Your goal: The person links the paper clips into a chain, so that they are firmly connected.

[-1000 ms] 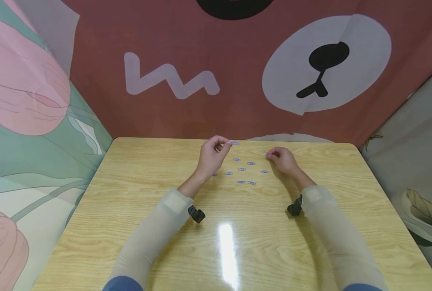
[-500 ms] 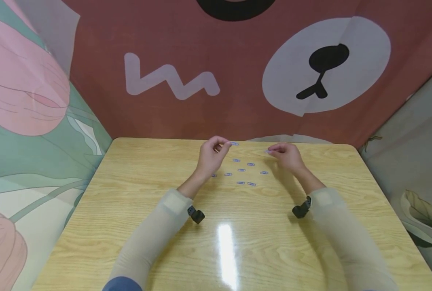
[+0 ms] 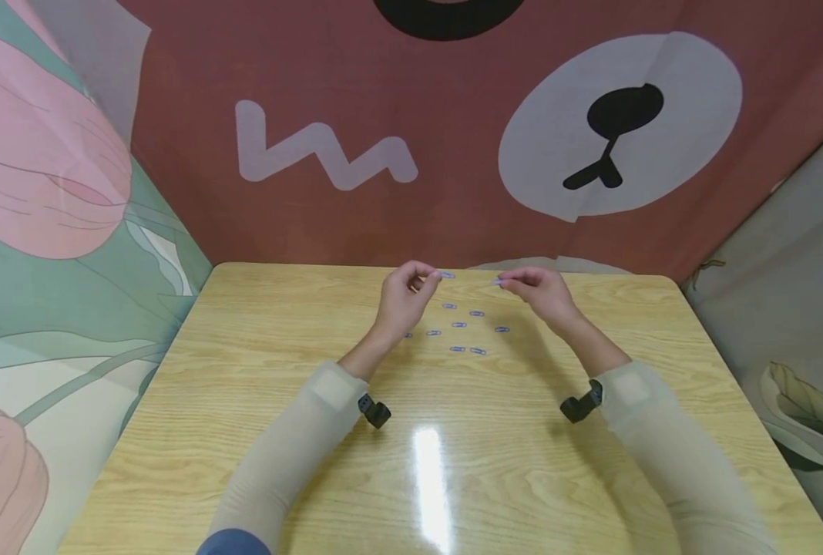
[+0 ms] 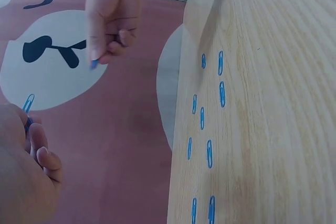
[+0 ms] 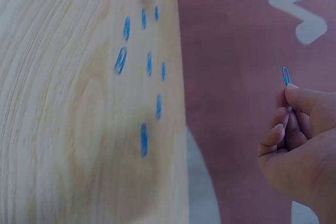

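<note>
Starting left of centre in the head view, we are seeing the left hand (image 3: 401, 301) pinching a paper clip narrowly between thumb and fingertip; this left clip (image 3: 447, 275) is poking out toward the middle of the frame, near the far edge of the table (image 3: 280, 324). We are not managing to tell from the left wrist view whether a second clip is hiding in that grip. Moving right, the loose clips (image 3: 458, 324) are lying scattered on the table around the centre of the frame, below both hands. Right of centre, the right clip (image 3: 498, 282) is pointing leftward, and the right hand (image 3: 543, 297) is holding it in a similar narrow pinch, apart from the tabletop. What is just changing is this right hand: we are watching it rising and drifting left, so the two held clips are now facing each other across a smaller gap, and we are judging the work to be centring on them. Against the first earlier frame, the left hand is staying almost put, while the loose clips are keeping their places.
</note>
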